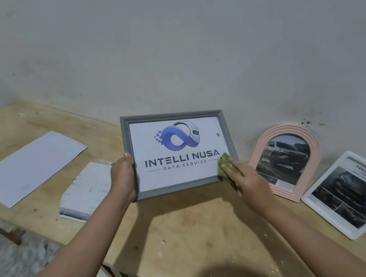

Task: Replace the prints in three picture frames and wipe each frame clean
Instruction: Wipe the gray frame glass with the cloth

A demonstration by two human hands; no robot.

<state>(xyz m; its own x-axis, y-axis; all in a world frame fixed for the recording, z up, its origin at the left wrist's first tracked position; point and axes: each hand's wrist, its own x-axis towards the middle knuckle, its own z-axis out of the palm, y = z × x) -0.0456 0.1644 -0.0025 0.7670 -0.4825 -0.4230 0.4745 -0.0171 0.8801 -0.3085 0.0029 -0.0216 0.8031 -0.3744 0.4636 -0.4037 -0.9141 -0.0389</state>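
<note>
A grey rectangular frame (130,139) with an "INTELLI NUSA" logo print is tilted up above the wooden table (186,230). My left hand (123,174) grips its lower left edge. My right hand (245,179) presses a green cloth (224,164) flat against the frame's lower right corner. A pink arched frame (286,159) with a car print leans on the wall to the right. Beside it leans a white frame (348,193) holding a dark car print.
A blank white sheet (29,166) lies on the table's left part. Next to it sits an arch-cut printed sheet (85,190), face down. The grey wall (192,44) rises right behind the table. The table's front edge runs along the lower left.
</note>
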